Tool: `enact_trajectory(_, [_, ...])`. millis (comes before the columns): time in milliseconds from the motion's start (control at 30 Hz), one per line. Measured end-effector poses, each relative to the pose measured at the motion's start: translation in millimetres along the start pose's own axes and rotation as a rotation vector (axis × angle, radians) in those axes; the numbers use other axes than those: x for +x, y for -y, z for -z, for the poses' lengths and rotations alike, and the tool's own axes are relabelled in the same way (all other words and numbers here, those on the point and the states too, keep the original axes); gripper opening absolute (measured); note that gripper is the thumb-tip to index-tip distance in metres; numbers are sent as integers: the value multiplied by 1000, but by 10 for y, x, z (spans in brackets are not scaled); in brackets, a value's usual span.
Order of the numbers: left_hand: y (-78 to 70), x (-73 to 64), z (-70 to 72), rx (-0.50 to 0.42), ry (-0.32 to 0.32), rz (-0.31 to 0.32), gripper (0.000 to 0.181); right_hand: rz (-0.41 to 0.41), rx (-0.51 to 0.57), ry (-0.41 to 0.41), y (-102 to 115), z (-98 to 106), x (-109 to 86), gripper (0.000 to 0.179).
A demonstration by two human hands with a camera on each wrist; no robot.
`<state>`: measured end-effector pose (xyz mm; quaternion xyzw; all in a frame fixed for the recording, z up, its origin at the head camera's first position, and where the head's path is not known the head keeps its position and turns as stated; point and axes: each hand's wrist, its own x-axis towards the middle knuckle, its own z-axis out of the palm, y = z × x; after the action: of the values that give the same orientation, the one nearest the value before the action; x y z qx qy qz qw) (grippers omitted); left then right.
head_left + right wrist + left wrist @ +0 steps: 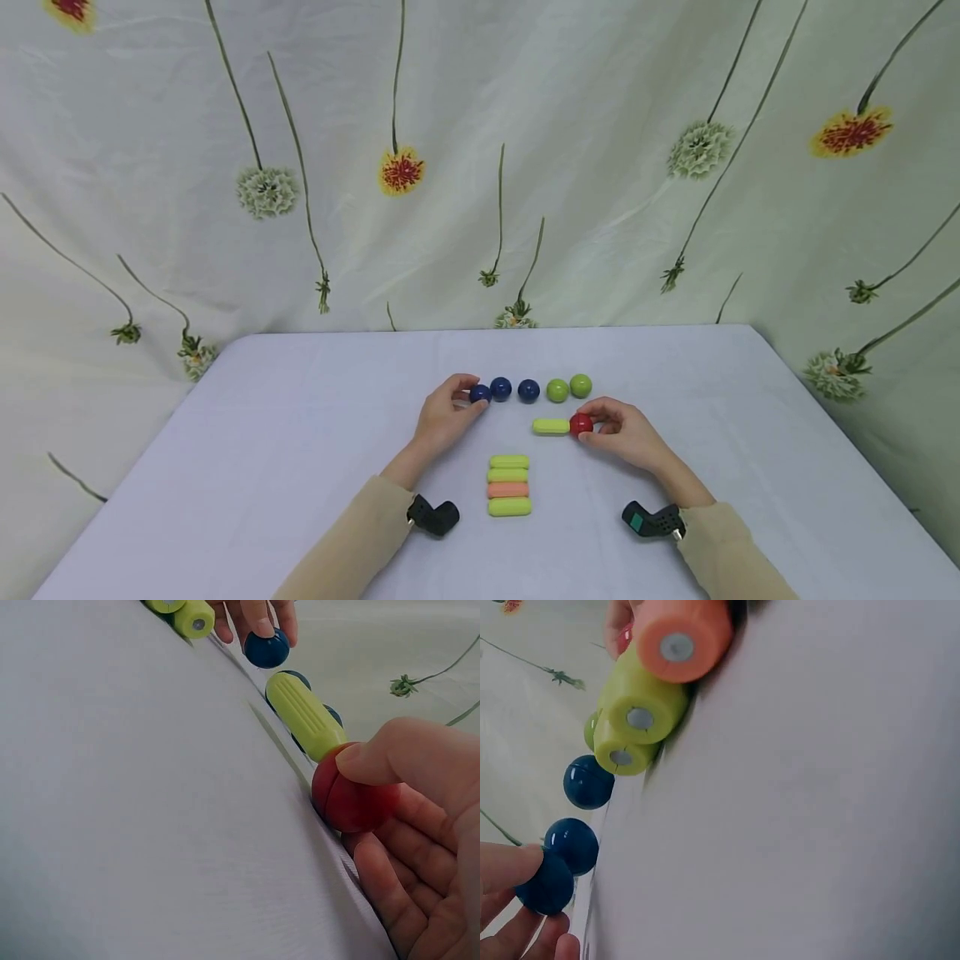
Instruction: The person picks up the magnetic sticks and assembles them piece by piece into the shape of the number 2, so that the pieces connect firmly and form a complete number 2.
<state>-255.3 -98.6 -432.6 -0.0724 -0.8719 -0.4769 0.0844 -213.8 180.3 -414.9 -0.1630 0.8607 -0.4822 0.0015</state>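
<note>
My left hand (pixel 446 418) pinches a dark blue ball (pixel 480 393) between thumb and fingers, at the left end of a row of balls. Beside it sit two more blue balls, the nearer one (pixel 501 388) close against or touching the held one in the left wrist view. My right hand (pixel 624 432) grips a red ball (pixel 352 787) with the thumb on top. The red ball meets the right end of a yellow-green ridged rod (pixel 551 427) that lies crosswise on the table.
Two green balls (pixel 557 390) continue the row to the right. Nearer the front lies a stack of rods, several yellow-green and one orange rod (pixel 508 490). A white cloth covers the table (pixel 300 433); behind it hangs a flowered curtain (pixel 450 250).
</note>
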Motion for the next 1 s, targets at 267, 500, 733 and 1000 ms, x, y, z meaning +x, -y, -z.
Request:
enact_trajectory(267, [-64,-112,-33,-65,51,26,34,3,2,0,-5,-2,2,26])
enact_trajectory(500, [-144,-178,-57,-163,60,9,35,6,-3,-1,-58,-5,20,27])
enact_trajectory(733, [-162,-256,-113,-236,114,24,34,-9,5,-11,-382,-47,110,30])
enact_trajectory(1000, [-156,-336,-143,-291,164,6,37,12,41,-6,-431,-46,118,33])
